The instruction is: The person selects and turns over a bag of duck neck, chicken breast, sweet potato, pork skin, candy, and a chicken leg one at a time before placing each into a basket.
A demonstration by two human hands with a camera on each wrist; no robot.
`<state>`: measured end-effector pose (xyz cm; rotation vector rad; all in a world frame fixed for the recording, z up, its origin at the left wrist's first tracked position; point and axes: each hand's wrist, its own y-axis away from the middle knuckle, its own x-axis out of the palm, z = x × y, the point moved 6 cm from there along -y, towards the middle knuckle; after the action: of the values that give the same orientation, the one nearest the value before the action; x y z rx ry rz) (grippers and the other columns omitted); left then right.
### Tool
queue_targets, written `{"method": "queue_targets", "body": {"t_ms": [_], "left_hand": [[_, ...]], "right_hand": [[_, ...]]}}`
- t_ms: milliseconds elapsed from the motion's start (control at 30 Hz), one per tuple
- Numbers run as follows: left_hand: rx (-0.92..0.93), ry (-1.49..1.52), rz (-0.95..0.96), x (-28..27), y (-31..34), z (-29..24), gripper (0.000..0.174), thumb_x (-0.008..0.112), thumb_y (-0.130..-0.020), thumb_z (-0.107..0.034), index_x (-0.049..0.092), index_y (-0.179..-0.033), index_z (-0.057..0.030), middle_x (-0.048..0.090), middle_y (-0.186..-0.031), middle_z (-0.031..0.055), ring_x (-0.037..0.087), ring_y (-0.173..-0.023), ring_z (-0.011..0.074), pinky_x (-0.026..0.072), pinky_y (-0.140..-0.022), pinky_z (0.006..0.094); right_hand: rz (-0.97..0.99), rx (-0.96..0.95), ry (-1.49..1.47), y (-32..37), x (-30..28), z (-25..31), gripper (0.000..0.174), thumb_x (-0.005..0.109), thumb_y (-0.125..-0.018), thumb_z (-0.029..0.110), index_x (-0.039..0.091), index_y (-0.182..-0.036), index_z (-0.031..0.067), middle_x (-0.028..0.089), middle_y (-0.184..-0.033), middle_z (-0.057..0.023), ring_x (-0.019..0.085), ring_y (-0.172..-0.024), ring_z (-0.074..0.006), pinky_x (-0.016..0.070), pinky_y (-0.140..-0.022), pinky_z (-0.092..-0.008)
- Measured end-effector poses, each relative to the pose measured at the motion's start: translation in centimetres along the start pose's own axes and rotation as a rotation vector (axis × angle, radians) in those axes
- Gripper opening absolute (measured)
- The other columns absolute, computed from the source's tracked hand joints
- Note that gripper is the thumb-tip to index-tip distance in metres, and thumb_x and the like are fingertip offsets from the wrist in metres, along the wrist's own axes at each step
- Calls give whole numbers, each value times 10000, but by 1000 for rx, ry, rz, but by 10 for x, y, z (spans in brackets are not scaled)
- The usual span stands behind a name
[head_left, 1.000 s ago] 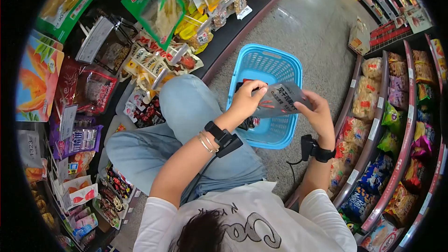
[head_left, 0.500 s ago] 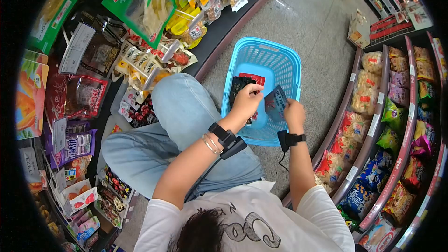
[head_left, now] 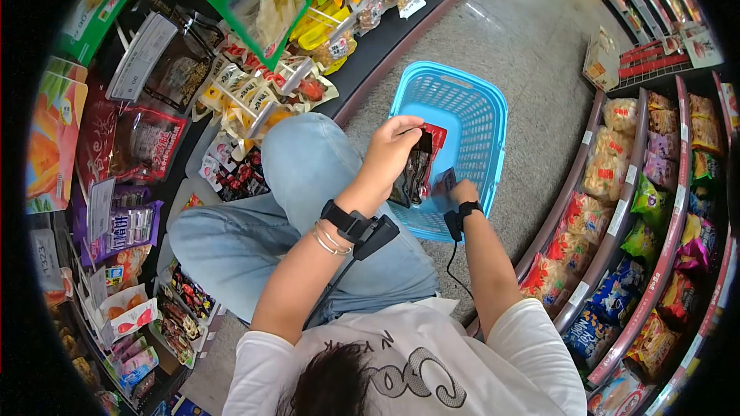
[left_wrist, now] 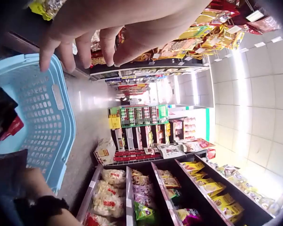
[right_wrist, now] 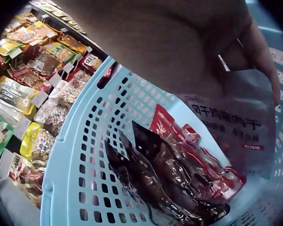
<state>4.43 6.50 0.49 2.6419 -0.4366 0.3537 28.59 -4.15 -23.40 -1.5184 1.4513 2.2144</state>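
Observation:
A blue plastic basket (head_left: 502, 139) stands on the floor in front of the person's bent leg. The right hand (head_left: 464, 192) is down inside its near right part and grips a grey printed snack pouch (right_wrist: 247, 117). In the right wrist view, dark shiny packets (right_wrist: 162, 172) and a red packet (right_wrist: 224, 181) lie on the basket's bottom, to the left of the pouch. Over the basket's left side is the left hand (head_left: 385, 156), holding nothing, with its fingers loosely bent in the left wrist view. It partly covers the dark packets in the head view.
Hanging snack bags (head_left: 266, 19) and price tags (head_left: 142, 54) crowd the shelf at left. A tiered rack with bagged snacks (head_left: 605, 173) lines the right side. Grey floor (head_left: 505, 38) runs along the aisle between them. The person's legs (head_left: 308, 162) are close to the basket's left.
The right hand has lowered the grey pouch from above the basket into it. The left hand has let go of the pouch and stays over the basket's left side.

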Motion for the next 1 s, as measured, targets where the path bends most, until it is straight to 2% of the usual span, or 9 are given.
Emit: {"method": "queue_targets", "body": {"t_ms": [267, 333, 367, 500, 567, 667, 767, 867, 1000], "left_hand": [[42, 64, -64, -37, 17, -22, 222, 555, -882, -244, 586, -1066, -125, 579, -1090, -6, 515, -1028, 133, 352, -936, 362], [59, 96, -93, -50, 26, -32, 216, 554, -885, -239, 585, -1064, -123, 580, -1102, -3, 523, -1016, 136, 358, -929, 364], [67, 93, -101, -58, 33, -38, 207, 546, -892, -227, 586, -1064, -119, 582, -1117, 5, 531, -1011, 138, 369, -916, 353], [162, 160, -169, -95, 66, -63, 226, 546, -898, -213, 569, -1096, -108, 576, -1129, 24, 532, -1028, 147, 398, -891, 320], [218, 183, -229, -118, 88, -75, 226, 546, -899, -216, 569, -1093, -103, 575, -1130, 28, 533, -1031, 150, 405, -887, 320], [318, 220, -330, -146, 129, -97, 219, 538, -907, -206, 566, -1088, -86, 580, -1113, 38, 543, -1015, 150, 424, -869, 314], [446, 214, -455, -173, 176, -120, 189, 518, -920, -175, 566, -1070, -70, 593, -1074, 45, 564, -968, 142, 452, -833, 300], [605, 188, -528, -194, 230, -142, 171, 513, -924, -165, 569, -1051, -64, 604, -1041, 51, 573, -939, 136, 461, -816, 288], [793, 98, -672, -209, 305, -176, 161, 496, -930, -146, 562, -1020, -31, 606, -979, 65, 588, -881, 136, 474, -801, 287]], "right_hand": [[204, -13, -14, -23, 21, -20, 519, 707, -687, 321, 618, -1065, -24, 593, -1121, -237, 571, -1052, -376, 472, -886, -414], [177, 5, -49, 8, -14, -5, 533, 750, -617, 348, 639, -987, -19, 621, -1053, -231, 592, -1015, -358, 482, -856, -418], [30, -100, -107, -19, -6, -16, 519, 761, -593, 339, 636, -944, -22, 631, -1019, -229, 601, -990, -351, 488, -838, -421], [-429, -315, -15, 74, -103, 52, 513, 713, -709, 314, 569, -1114, 33, 635, -1024, -201, 600, -970, -363, 487, -807, -441], [-512, -504, -157, 109, -135, 87, 445, 724, -715, 297, 611, -1067, 48, 668, -915, -176, 644, -859, -318, 507, -742, -397], [-341, -835, -454, 195, -177, 159, 251, 678, -798, 158, 619, -985, 3, 679, -859, -129, 658, -786, -196, 504, -680, -296], [7, -1127, -736, 291, -190, 226, 155, 636, -836, 100, 627, -946, -9, 667, -829, -63, 618, -784, -105, 476, -682, -239], [455, -1363, -795, 381, -184, 282, 211, 603, -863, 52, 580, -1063, -11, 654, -953, -83, 620, -875, -142, 490, -790, -262], [744, -1589, -792, 487, -180, 338, 300, 597, -865, 51, 528, -1149, -16, 616, -1088, -102, 590, -1000, -165, 469, -871, -283]]}}
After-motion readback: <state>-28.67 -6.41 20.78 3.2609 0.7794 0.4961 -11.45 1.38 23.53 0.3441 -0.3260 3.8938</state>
